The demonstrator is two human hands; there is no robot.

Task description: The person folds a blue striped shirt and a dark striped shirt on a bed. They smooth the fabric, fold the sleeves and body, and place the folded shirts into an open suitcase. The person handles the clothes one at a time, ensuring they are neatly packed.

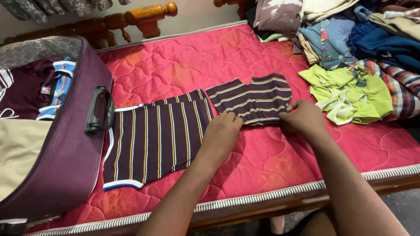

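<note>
Pinching the near edge of the striped shorts (251, 99), the left hand (223, 131) and right hand (304, 116) each grip cloth at the mattress (271, 153) centre. A matching striped shirt (153, 140) lies flat at nine o'clock beside the open suitcase (65, 166), not yet packed; a clothes pile (350, 91) waits unsorted at two o'clock.

Head camera looks steeply down, close over the mattress (262, 157).

The striped shirt (157, 135) is soft matt cloth; the mattress (262, 161) is quilted, slightly shiny fabric; the suitcase (65, 161) is woven cloth with a glossy plastic handle (101, 109); the headboard (131, 22) is polished wood.
</note>
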